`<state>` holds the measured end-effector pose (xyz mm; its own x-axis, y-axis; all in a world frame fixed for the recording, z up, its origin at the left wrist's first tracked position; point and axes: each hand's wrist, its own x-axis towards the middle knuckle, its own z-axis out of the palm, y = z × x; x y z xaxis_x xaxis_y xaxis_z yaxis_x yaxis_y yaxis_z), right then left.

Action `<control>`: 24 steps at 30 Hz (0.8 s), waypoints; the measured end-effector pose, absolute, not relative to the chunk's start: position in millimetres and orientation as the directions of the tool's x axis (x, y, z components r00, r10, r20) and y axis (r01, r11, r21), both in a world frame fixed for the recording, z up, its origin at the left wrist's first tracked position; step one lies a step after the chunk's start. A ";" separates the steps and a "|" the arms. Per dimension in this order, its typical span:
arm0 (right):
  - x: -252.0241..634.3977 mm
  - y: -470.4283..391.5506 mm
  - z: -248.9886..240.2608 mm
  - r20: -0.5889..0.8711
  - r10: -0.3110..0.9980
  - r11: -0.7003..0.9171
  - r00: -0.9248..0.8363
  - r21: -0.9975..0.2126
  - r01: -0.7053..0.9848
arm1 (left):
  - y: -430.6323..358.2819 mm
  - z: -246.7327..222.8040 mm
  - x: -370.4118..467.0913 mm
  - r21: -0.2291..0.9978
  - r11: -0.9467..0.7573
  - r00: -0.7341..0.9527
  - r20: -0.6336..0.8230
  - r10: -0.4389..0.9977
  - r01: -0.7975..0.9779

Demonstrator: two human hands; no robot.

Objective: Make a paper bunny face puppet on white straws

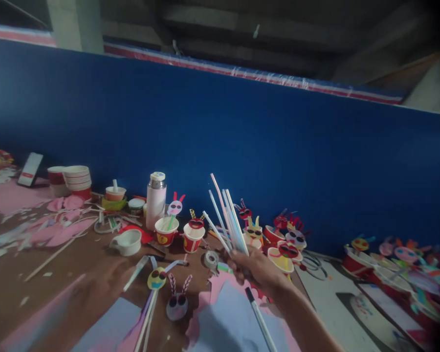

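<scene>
Straws, a whole pale bundle of them, up in the right hand, and what a grip: fingers closed around the lower ends, the rest rising clear above the knuckles! Over to the left hand, low and well apart from its partner, a smear of motion blur; whether those fingers are curled or spread, I cannot tell. So the bundle sits entirely on the right hand's side, beyond the left hand's touch.

Now the line of it: the long axis runs up and away from the fist, leaning left, free tips fanning towards the blue partition. One pinkish straw reaches highest; a white one splays out furthest left, at a lower slant.

Beneath the fist, blue-grey paper lies over pink, with a black-ended marker pointing up towards the wrist. Just left of the grip, a tape roll; between the hands, a yellow face on sticks and a grey long-eared face.
</scene>
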<state>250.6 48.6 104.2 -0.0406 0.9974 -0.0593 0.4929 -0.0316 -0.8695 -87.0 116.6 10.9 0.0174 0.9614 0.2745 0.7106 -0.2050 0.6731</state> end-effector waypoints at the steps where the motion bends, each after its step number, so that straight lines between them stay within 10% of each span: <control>1: 246.0 38.3 94.2 -0.072 0.994 -0.034 -0.084 -0.920 0.389 | 110.7 18.5 -81.5 0.693 -0.226 0.015 0.297 0.955 0.685; 6: 220.4 9.6 53.9 -0.129 0.958 -0.161 -0.258 -0.981 -0.110 | 70.4 51.0 -23.3 0.982 -0.085 0.271 0.036 0.962 0.171; 9: 203.0 0.4 38.6 -0.147 0.932 -0.248 -0.332 -0.925 -0.288 | 48.5 54.9 18.2 0.970 0.088 0.516 0.043 0.856 -0.226; 12: 189.0 -8.8 29.3 -0.175 0.906 -0.303 -0.385 -0.904 -0.301 | 34.2 50.1 45.3 0.890 0.378 0.666 -0.123 0.736 -0.254; 19: 188.0 -27.1 13.6 -0.232 0.890 -0.413 -0.393 -0.777 -0.475 | 26.2 47.2 66.9 0.711 0.415 0.354 -0.245 0.903 -0.568; 24: 194.0 -29.2 1.2 -0.304 0.953 -0.194 0.010 -0.634 -0.748 | 20.4 42.7 81.3 0.705 0.343 0.299 -0.192 0.935 -0.621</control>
<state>194.0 -29.2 1.2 0.0105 0.9527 -0.3039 -0.7482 -0.1941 -0.6345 81.3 20.4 42.7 0.2994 0.9346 -0.1918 -0.6205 0.3435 0.7050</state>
